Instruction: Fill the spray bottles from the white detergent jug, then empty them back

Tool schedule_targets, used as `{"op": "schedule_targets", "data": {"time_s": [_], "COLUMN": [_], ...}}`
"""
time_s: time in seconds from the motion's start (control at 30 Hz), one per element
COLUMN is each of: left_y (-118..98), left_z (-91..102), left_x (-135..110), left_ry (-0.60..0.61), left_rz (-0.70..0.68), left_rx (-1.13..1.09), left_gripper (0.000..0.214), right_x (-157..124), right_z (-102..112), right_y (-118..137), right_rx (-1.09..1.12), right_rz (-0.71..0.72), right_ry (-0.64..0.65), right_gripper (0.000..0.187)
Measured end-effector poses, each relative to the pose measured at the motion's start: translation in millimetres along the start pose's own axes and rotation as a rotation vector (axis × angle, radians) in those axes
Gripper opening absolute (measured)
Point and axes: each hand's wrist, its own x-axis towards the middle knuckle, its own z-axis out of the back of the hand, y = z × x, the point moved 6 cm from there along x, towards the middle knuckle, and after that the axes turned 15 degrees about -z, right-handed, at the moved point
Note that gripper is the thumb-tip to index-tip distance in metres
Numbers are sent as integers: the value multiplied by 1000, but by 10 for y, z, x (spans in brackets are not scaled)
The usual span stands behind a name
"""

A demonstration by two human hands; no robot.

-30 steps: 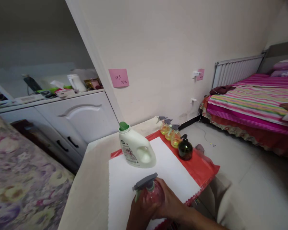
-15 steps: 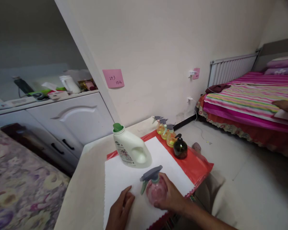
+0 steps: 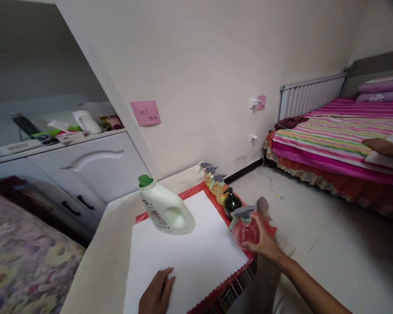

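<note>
Pink, see-through plastic makes up the round trigger spray bottle (image 3: 245, 232) that I have in view, and the right hand (image 3: 260, 240) holds it by its body, fingers wrapped round the far side and thumb along the near one. Its grey head and pale green trigger point leftward. I find it at the right edge of the white sheet (image 3: 196, 255), over the red plastic sheet (image 3: 191, 190) and just beside the dark green pump bottle (image 3: 232, 203); from here I cannot tell whether its base touches down. Past the pump bottle I count three yellow-filled spray bottles (image 3: 220, 194) in a row running toward the wall (image 3: 196, 87).

The left hand (image 3: 156, 291) is at the near edge of my view, over the white sheet, fingers half curled with a narrow gap between forefinger and thumb. Farther back, I see a cream detergent jug (image 3: 170, 213) with a green spout standing upright. Off to the right, another person's hand (image 3: 378, 145) is over the striped bed (image 3: 327, 131).
</note>
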Motion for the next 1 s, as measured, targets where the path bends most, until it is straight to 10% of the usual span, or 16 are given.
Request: {"op": "schedule_targets", "data": {"time_s": [1.0], "left_y": [105], "left_z": [-39], "left_x": [-49], "left_ry": [-38], "left_rz": [-133], "left_rx": [230], "left_gripper": [26], "right_x": [284], "right_z": [132], "right_y": [-394], "right_rx": [-143], "right_rz": [18], "right_ry": [-16], "right_gripper": [84]}}
